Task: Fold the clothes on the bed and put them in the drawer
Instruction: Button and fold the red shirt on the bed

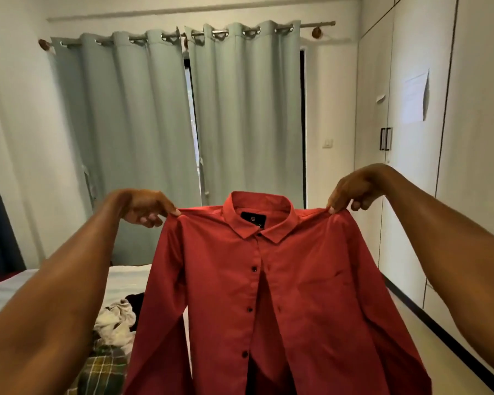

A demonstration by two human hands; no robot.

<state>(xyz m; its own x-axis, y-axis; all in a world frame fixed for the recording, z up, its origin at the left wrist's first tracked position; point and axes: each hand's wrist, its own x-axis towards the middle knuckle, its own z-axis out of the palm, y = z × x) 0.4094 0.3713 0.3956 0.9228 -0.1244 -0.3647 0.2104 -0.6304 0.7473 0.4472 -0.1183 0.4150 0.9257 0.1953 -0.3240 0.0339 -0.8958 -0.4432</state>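
Bedroom, bed [0, 295] at left: red shirt [268, 295] held up.
Left hand [143, 205], right hand [351, 192] pinch its shoulders; soft, light, limp.

1. I get a single head-worn view, wide-angle, facing straight ahead toward the curtains [183, 124] rather than steeply down.
2. It sits close behind a raised red shirt [268, 295], which fills the lower middle.
3. The bed [126, 280] shows at lower left, probably just below me.
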